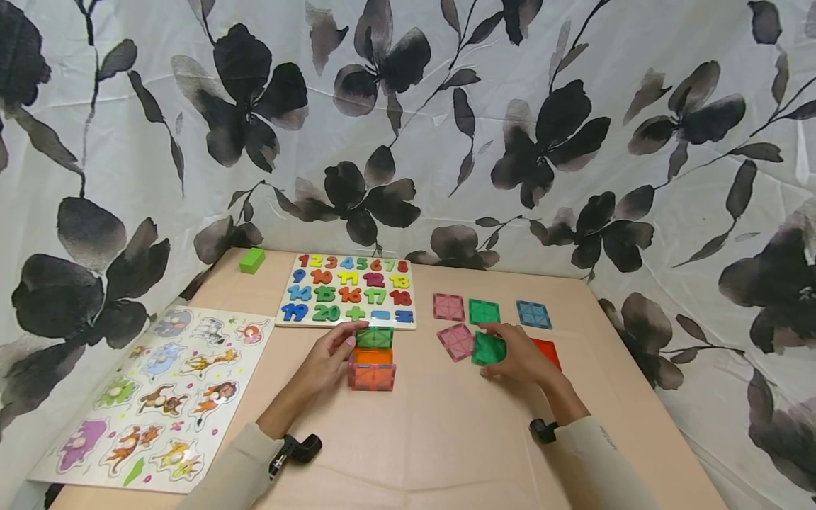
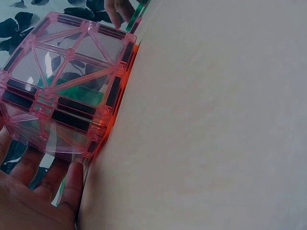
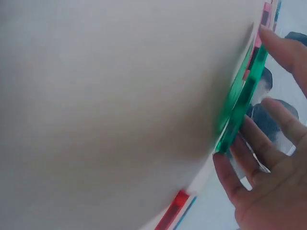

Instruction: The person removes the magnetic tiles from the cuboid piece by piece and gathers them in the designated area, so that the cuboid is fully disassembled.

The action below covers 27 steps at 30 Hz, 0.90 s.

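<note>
My left hand [image 1: 325, 361] holds the left side of a small box of magnetic tiles. The box has a pink front tile [image 1: 372, 378], an orange tile [image 1: 373, 356] and a green back tile [image 1: 375, 337]. In the left wrist view, fingertips rest against a pink side tile [image 2: 72, 139]. With thumb and fingers at opposite edges, my right hand [image 1: 524, 354] grips a green magnetic tile [image 1: 488, 349]. The right wrist view shows this green tile [image 3: 244, 103] edge-on, tilted just above the table. Near that hand, a red tile [image 1: 548, 352] is partly hidden.
Two pink tiles [image 1: 449, 307], another green tile [image 1: 484, 312] and a blue tile [image 1: 533, 314] lie behind the right hand. A number puzzle board [image 1: 414, 297] stands at the back, an animal puzzle board [image 1: 248, 319] at left. A green block [image 1: 251, 261] sits at the back left corner.
</note>
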Available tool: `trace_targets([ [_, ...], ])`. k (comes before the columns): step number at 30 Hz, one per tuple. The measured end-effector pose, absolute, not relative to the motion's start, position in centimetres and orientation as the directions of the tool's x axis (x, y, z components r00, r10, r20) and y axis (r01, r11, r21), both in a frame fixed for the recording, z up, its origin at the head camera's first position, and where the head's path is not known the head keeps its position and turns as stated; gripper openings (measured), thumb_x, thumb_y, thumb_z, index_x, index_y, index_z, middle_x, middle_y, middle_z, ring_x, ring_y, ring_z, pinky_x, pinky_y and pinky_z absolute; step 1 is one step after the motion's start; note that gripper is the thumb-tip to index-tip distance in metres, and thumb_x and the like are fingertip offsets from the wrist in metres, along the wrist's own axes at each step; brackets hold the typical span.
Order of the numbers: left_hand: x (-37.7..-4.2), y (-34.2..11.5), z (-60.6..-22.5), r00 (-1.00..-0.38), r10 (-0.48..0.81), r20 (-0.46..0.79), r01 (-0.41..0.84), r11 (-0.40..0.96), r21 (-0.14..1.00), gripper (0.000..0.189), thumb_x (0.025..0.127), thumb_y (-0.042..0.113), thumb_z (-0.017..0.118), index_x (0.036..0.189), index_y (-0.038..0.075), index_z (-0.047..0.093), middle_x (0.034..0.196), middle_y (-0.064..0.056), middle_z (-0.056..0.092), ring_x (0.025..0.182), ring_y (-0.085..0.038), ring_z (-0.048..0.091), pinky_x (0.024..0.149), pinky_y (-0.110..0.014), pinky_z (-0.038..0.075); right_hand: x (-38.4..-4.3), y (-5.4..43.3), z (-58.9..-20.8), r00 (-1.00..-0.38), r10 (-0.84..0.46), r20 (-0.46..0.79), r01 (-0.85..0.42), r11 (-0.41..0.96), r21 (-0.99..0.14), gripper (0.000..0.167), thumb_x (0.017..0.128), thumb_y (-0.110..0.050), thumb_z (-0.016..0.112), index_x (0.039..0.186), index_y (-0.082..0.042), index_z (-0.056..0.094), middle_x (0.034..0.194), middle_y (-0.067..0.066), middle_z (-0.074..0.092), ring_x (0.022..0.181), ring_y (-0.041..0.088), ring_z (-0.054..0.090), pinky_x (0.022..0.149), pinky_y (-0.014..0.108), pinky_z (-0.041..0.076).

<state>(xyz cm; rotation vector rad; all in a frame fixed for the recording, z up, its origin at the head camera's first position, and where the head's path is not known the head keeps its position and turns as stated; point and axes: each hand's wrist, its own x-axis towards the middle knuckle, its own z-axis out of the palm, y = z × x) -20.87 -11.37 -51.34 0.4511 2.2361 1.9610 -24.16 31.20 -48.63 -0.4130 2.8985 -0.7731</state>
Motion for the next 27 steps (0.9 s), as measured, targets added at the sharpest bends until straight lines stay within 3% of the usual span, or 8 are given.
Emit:
trace_targets([
  [3, -20.90, -11.39, -51.43, -0.945, 0.312, 0.097, 0.137, 0.109, 0.985, 0.040, 0.116, 0.017, 0.042, 0.156, 0.016, 0.051, 0.165, -0.012, 0.045, 0.140, -0.036, 0.049, 0.117, -0.039, 0.051, -24.44, 30.78, -48.65, -0.948, -0.315, -0.048, -0.250, 0.830, -0.499, 0.081, 0.079, -0.030, 0.096, 0.150, -0.017, 0.059, 0.147, 0.019, 0.057, 0.131, 0.039, 0.048, 0.099, 0.058, 0.060],
  [11, -20.85, -11.38, -51.44, -0.942, 0.313, 0.119, 0.159, 0.105, 0.982, 0.041, 0.116, 0.017, 0.041, 0.156, 0.015, 0.050, 0.164, -0.013, 0.045, 0.139, -0.037, 0.050, 0.115, -0.040, 0.052, -24.78, 30.64, -48.36, -0.938, -0.336, -0.083, -0.268, 0.859, -0.437, 0.061, 0.076, -0.030, 0.095, 0.130, -0.022, 0.068, 0.126, 0.020, 0.055, 0.117, 0.034, 0.046, 0.090, 0.053, 0.058],
  [17, -20.89, -11.48, -51.42, -0.945, 0.310, 0.108, 0.149, 0.112, 0.982, 0.040, 0.116, 0.018, 0.041, 0.156, 0.016, 0.050, 0.164, -0.012, 0.046, 0.141, -0.035, 0.050, 0.119, -0.043, 0.049, -24.88, 30.65, -48.34, -0.922, -0.381, -0.065, -0.309, 0.829, -0.467, 0.049, 0.080, -0.025, 0.093, 0.125, -0.029, 0.075, 0.129, 0.019, 0.053, 0.121, 0.035, 0.044, 0.092, 0.054, 0.055],
  [22, -20.96, -11.51, -51.54, -0.945, 0.309, 0.109, 0.151, 0.115, 0.982, 0.041, 0.116, 0.017, 0.041, 0.156, 0.015, 0.050, 0.164, -0.013, 0.045, 0.140, -0.037, 0.050, 0.117, -0.044, 0.051, -24.86, 30.56, -48.26, -0.905, -0.424, -0.031, -0.363, 0.809, -0.461, 0.046, 0.081, -0.012, 0.090, 0.123, -0.028, 0.080, 0.134, 0.016, 0.055, 0.125, 0.035, 0.044, 0.094, 0.053, 0.053],
  [27, -20.96, -11.53, -51.58, -0.944, 0.309, 0.114, 0.158, 0.121, 0.980, 0.040, 0.116, 0.018, 0.041, 0.156, 0.016, 0.051, 0.164, -0.012, 0.045, 0.141, -0.037, 0.050, 0.118, -0.045, 0.050, -24.91, 30.68, -47.99, -0.911, -0.413, 0.002, -0.374, 0.823, -0.428, 0.040, 0.081, -0.001, 0.085, 0.112, -0.027, 0.084, 0.145, 0.021, 0.053, 0.130, 0.042, 0.041, 0.101, 0.065, 0.047],
])
